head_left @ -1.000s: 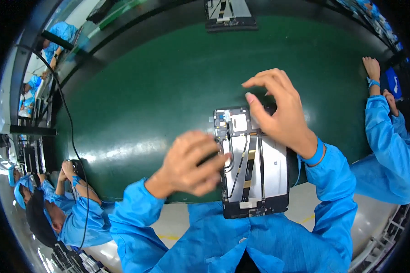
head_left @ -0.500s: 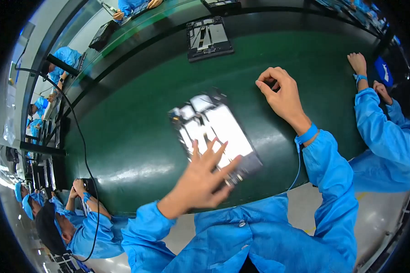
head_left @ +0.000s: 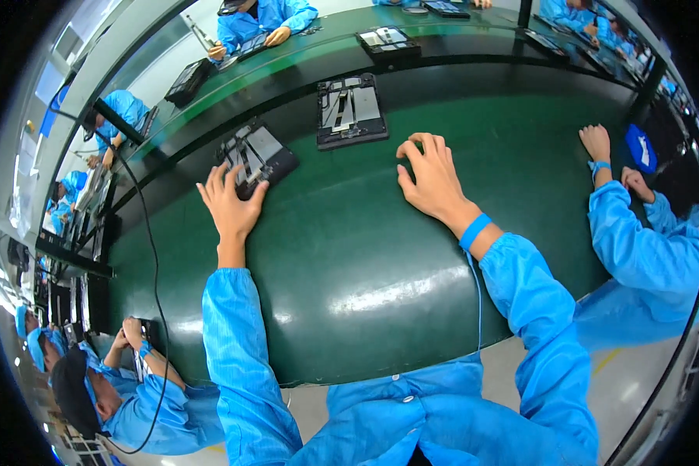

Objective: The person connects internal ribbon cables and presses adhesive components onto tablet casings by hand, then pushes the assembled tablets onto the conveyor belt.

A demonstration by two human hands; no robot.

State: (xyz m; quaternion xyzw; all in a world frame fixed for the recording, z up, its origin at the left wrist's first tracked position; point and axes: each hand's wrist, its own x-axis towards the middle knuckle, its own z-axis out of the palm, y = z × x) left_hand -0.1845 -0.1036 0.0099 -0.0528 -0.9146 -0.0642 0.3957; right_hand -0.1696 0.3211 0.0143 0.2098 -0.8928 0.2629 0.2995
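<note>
An opened tablet (head_left: pixel 268 147), with silvery battery panels in a dark frame, lies tilted at the far left of the green table. At its near edge is my left hand (head_left: pixel 233 208), fingers spread, the tips over or just beside the frame; whether they touch it I cannot tell. My right hand (head_left: pixel 436 182) hovers over the table's middle, fingers loosely curved and thumb apart, with nothing visible in it. Its wrist wears a blue strap (head_left: pixel 474 231) with a cord. Beyond and between my hands lies a second opened tablet (head_left: pixel 352 113).
A dark ledge (head_left: pixel 474 74) borders the far side, with another device (head_left: pixel 388 40) on the shelf behind. A black cable (head_left: pixel 154 256) hangs at the left. Co-workers sit on both sides; one's hand (head_left: pixel 596 144) rests on the table at right near a blue pouch (head_left: pixel 641 149).
The nearer tablet has gone from close in front of me to the far left, and my left hand has moved there too. My right hand's thumb and fingers have parted.
</note>
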